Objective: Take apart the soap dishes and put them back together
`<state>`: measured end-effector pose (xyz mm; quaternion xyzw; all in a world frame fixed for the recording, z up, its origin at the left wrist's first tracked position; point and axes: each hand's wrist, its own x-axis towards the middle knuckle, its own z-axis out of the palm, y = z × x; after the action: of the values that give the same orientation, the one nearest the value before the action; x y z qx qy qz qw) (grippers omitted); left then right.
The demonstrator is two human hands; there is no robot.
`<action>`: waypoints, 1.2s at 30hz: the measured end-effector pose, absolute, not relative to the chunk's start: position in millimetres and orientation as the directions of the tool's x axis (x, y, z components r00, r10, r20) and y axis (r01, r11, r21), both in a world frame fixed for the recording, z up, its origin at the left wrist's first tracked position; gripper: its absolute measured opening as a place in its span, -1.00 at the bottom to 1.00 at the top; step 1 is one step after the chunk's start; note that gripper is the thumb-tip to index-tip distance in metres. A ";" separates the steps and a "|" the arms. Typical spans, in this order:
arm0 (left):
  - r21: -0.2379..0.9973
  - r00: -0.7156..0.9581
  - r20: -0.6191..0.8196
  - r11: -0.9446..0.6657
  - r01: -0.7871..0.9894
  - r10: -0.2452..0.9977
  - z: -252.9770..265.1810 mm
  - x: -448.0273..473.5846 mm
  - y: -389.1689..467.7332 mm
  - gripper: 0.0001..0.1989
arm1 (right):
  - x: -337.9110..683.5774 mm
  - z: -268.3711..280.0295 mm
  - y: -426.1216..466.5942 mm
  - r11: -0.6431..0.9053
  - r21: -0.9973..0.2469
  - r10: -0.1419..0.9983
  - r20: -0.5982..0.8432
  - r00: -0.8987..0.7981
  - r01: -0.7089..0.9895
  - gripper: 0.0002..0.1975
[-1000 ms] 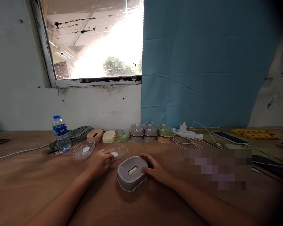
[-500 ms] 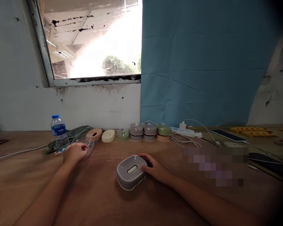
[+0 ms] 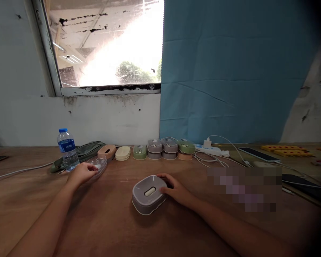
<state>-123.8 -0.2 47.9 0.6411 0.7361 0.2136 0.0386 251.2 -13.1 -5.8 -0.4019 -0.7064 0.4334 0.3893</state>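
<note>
A grey soap box (image 3: 145, 200) with rounded corners, a dished top and a cream piece in its central slot stands on the brown table. My right hand (image 3: 175, 189) is closed on its right end, thumb on the top and fingers along the far side. To the left, my left hand (image 3: 82, 174) is beside a shallow clear plastic cover (image 3: 103, 167), its fingers slightly bent and apart. Nothing shows in those fingers. Something small and whitish is inside the clear cover, partly hidden by the hand.
Behind are a peach box (image 3: 110, 151), cream pieces (image 3: 122, 153), a green box (image 3: 139, 152) and several stacked boxes (image 3: 169, 147). A water bottle (image 3: 67, 150) stands at left by a dark green cloth bag (image 3: 89, 151). A power strip (image 3: 210, 150), cables and a phone (image 3: 259, 154) lie right.
My left hand has let go of a clear piece it held raised over the clear cover and drawn slightly left. The right hand and grey soap box have stayed in place.
</note>
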 end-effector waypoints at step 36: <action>0.714 0.564 0.303 -0.575 0.399 0.768 21.1 7.5 -34.5 -0.65 | 250.7 -1.6 -17.1 0.297 -0.942 0.885 0.211 -0.415 0.154 -0.47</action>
<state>7.5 -34.5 21.1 0.8322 0.3506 0.3083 0.2990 250.7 -17.1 -1.6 -0.3700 -0.7022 0.4630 0.3945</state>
